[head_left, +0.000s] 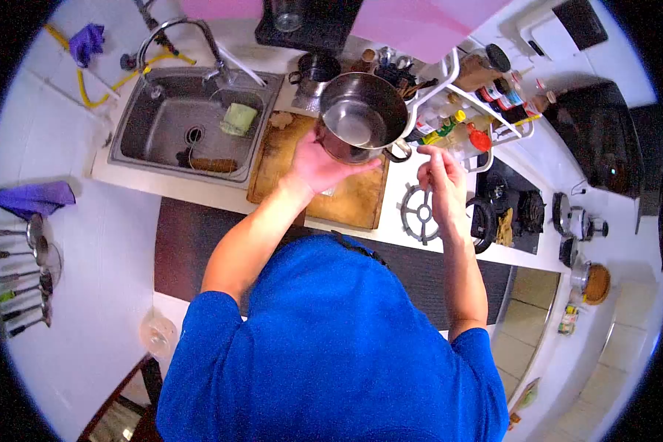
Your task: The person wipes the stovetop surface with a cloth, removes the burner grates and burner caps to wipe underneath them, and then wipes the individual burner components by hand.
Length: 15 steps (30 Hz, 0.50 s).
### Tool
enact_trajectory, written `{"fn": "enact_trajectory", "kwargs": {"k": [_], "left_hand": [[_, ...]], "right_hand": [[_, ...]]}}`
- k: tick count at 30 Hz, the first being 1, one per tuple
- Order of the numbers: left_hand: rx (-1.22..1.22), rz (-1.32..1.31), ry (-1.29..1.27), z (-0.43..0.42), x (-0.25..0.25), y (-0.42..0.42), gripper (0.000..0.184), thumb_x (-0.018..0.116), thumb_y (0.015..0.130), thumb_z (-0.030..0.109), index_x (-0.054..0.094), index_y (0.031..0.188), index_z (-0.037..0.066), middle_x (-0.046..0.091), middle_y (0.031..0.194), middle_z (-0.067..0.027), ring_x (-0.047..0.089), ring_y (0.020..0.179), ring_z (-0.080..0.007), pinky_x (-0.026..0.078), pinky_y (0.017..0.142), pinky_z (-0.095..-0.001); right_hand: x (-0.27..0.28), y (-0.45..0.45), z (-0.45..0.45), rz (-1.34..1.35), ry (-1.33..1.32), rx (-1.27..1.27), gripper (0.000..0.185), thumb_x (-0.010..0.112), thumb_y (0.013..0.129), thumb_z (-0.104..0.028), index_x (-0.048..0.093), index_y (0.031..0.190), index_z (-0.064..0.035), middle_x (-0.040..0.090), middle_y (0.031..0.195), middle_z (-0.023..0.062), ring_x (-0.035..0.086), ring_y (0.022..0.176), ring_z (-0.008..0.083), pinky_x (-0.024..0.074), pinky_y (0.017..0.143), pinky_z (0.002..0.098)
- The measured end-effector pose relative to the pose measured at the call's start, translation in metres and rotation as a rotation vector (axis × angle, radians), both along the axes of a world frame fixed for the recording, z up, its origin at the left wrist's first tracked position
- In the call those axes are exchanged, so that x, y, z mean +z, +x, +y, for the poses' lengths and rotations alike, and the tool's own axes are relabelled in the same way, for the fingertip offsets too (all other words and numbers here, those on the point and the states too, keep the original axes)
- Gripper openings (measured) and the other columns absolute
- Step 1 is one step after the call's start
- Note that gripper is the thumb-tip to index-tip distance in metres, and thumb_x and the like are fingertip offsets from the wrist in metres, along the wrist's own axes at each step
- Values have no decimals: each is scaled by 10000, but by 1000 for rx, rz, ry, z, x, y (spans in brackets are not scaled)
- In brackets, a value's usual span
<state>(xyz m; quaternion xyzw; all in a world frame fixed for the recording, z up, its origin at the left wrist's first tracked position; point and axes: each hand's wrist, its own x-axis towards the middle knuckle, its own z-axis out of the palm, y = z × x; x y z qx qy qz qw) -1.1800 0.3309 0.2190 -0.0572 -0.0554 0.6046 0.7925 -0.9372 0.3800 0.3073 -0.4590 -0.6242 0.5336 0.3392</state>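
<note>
Here, the left fingers (362, 169) cradle one pot (357, 121) from below, above one board (276, 173); the right fingers (436, 156), released, half-curled, hover beside its four-o'clock handle (400, 153). One sink (162, 118) lies at nine o'clock.

Camera count: 1, head-mounted. The view looks forward and steeply down from above the wearer's blue shirt (339, 339), which fills 6 o'clock at close range. The counter (132, 175) crosses the upper half, within arm's reach. Sink (162, 110) lies at 10 o'clock, left hand (323, 162) near 12, right hand (443, 173) at 2. Wide, round field; corners black.
</note>
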Motion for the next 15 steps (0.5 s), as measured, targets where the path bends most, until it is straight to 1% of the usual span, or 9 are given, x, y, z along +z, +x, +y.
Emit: {"fn": "enact_trajectory", "kwargs": {"k": [1, 3, 5, 7, 8, 9, 13, 14, 15], "left_hand": [[-18, 17, 3, 1, 4, 0, 567, 289, 1025, 460, 387, 1520, 201, 369, 1587, -110, 313, 1470, -378, 201, 1128, -744], [-12, 46, -43, 3, 10, -1, 558, 284, 1027, 432, 390, 1515, 183, 368, 1586, -121, 312, 1469, -387, 185, 1136, -745], [-10, 134, -47, -2, 20, 0, 545, 292, 1026, 408, 400, 1507, 175, 370, 1583, -130, 315, 1466, -388, 172, 1146, -740], [-13, 57, -94, -4, 27, 2, 539, 297, 1023, 390, 410, 1500, 164, 382, 1577, -133, 312, 1469, -387, 173, 1154, -734], [24, 180, -109, -3, 23, 4, 547, 298, 1020, 386, 411, 1500, 150, 381, 1579, -140, 300, 1478, -385, 166, 1162, -730], [-15, 205, -106, -2, 22, 6, 547, 298, 1020, 386, 411, 1500, 150, 381, 1579, -140, 300, 1478, -385, 166, 1162, -730], [-38, 247, -102, -4, 32, 13, 557, 307, 1017, 391, 407, 1505, 142, 376, 1584, -150, 295, 1482, -391, 132, 1177, -719], [-21, 245, -95, -5, 32, 14, 562, 311, 1014, 392, 406, 1506, 139, 378, 1582, -151, 293, 1482, -394, 130, 1182, -712], [-1, 240, -85, -7, 35, 16, 567, 315, 1011, 394, 405, 1507, 136, 381, 1581, -151, 291, 1483, -397, 127, 1186, -705]], "right_hand": [[-5, 0, 3, 109, -8, -1, 298, 537, 1061, -273, 665, 1160, -23, 588, 743, 3, 499, 629, 59, 399, 571, 216], [-3, -3, 4, 106, 49, -17, 278, 565, 1044, -260, 667, 1158, -28, 596, 774, 1, 508, 648, 59, 403, 570, 215], [-7, -2, 10, 74, 44, 0, 261, 596, 1015, -234, 678, 1147, -25, 613, 917, 25, 543, 706, 68, 435, 605, 226], [-8, -10, 8, 104, 131, -17, 253, 598, 1009, -224, 693, 1128, -22, 618, 913, 16, 556, 727, 71, 454, 634, 235], [-4, -13, 8, 88, 187, -5, 250, 611, 998, -216, 702, 1121, -18, 627, 893, 6, 566, 749, 76, 472, 663, 245], [-3, -12, 8, 73, 147, 37, 235, 593, 1015, -192, 689, 1164, -37, 614, 837, -20, 559, 758, 70, 456, 647, 229], [-2, -14, 7, 28, 391, 56, 232, 571, 1019, -173, 693, 1115, -1, 625, 929, 31, 575, 819, 115, 485, 745, 276], [-5, -13, 8, 56, 425, 47, 219, 561, 1018, -152, 691, 1105, 2, 608, 979, 47, 573, 799, 105, 482, 719, 265], [-7, -12, 9, 66, 427, 23, 219, 561, 1018, -152, 691, 1105, 2, 608, 979, 47, 573, 799, 105, 482, 719, 265]]}}
